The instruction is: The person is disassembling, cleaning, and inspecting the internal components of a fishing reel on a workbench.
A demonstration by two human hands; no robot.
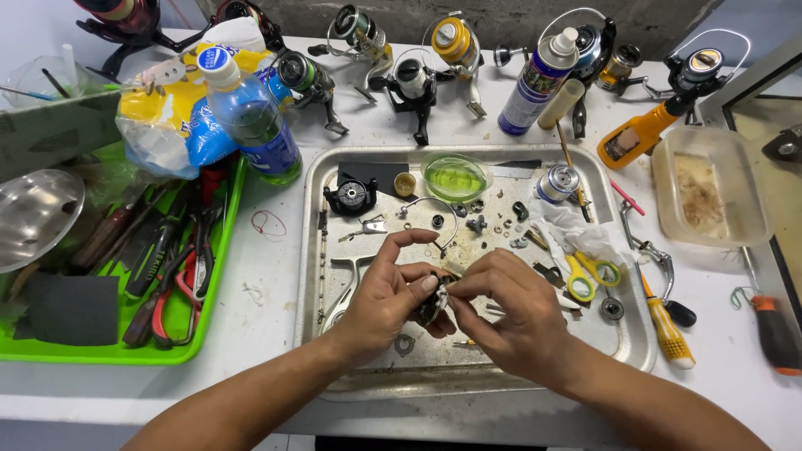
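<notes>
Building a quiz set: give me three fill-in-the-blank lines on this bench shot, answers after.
1. Both hands, left hand and right hand, hold a small dark part above the ____ tray.
2. The scissors in that tray have ____ handles.
3. The pliers lie in the ____ tray.

Answers: metal; yellow; green

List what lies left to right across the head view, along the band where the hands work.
Green tool tray → left hand → small dark reel part → right hand → yellow-handled scissors → yellow-handled screwdriver → orange-and-black-handled tool.
</notes>
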